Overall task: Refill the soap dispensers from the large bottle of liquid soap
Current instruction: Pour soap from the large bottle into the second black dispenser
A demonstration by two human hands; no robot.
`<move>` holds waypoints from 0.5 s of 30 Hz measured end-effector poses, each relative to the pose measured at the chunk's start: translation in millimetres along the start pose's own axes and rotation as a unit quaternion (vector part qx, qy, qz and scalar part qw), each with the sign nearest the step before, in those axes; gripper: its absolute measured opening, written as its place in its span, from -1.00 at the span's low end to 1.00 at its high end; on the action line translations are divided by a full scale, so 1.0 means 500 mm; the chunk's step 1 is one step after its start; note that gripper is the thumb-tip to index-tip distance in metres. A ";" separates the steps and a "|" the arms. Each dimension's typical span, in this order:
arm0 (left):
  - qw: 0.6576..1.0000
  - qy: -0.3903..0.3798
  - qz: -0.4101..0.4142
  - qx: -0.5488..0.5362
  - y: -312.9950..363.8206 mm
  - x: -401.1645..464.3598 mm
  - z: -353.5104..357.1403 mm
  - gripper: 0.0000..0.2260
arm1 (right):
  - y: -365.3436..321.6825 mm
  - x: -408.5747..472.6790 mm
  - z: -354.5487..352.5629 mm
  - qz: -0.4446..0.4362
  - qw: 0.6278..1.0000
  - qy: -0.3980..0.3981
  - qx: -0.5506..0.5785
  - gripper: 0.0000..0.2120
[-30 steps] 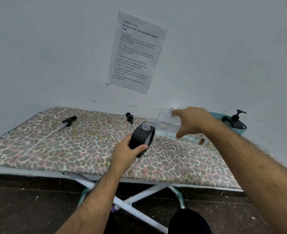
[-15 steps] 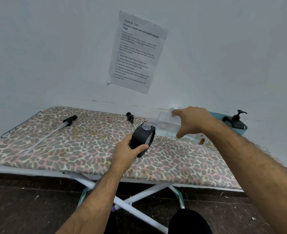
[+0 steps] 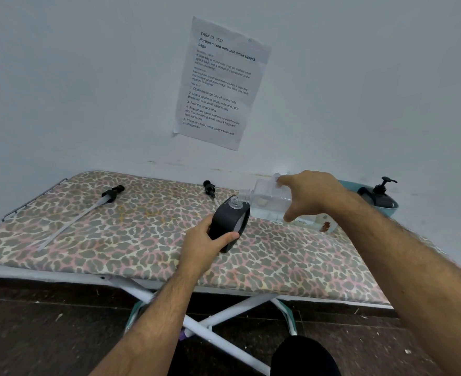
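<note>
My left hand (image 3: 205,244) grips a black soap dispenser (image 3: 230,222) with its pump off, holding it tilted above the ironing board (image 3: 115,234). My right hand (image 3: 309,195) holds the large clear bottle (image 3: 268,203) tipped on its side, thumb beneath and fingers over the top. The bottle's open neck sits right at the dispenser's clear opening. A long pump head with its tube (image 3: 88,210) lies on the board at the left. A second, shorter pump head (image 3: 209,187) lies near the wall.
A teal basin (image 3: 386,210) at the far right holds another black dispenser (image 3: 378,195) with its pump on. A printed sheet (image 3: 218,82) is taped to the wall. The board's white legs (image 3: 215,321) cross below over a dark floor.
</note>
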State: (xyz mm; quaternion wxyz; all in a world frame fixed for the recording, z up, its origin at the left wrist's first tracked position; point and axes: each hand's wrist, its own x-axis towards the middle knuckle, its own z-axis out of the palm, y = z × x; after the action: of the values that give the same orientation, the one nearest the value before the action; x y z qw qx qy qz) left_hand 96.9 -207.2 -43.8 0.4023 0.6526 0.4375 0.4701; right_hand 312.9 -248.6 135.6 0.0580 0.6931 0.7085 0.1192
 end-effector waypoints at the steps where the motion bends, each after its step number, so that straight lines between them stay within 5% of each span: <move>1: 1.000 0.000 -0.001 0.000 0.000 0.000 0.000 -0.53 | 0.000 0.000 -0.001 0.000 1.000 0.000 0.000 -0.22; 15: 1.000 -0.001 0.001 0.002 0.001 -0.002 -0.001 -0.53 | 0.001 -0.003 -0.005 -0.002 1.000 0.003 0.004 -0.23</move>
State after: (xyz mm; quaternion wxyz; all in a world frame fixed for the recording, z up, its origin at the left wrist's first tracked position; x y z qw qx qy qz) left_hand 96.5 -208.1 -43.4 0.4009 0.6543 0.4370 0.4692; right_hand 312.9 -250.6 138.1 0.0530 0.6915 0.7106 0.1186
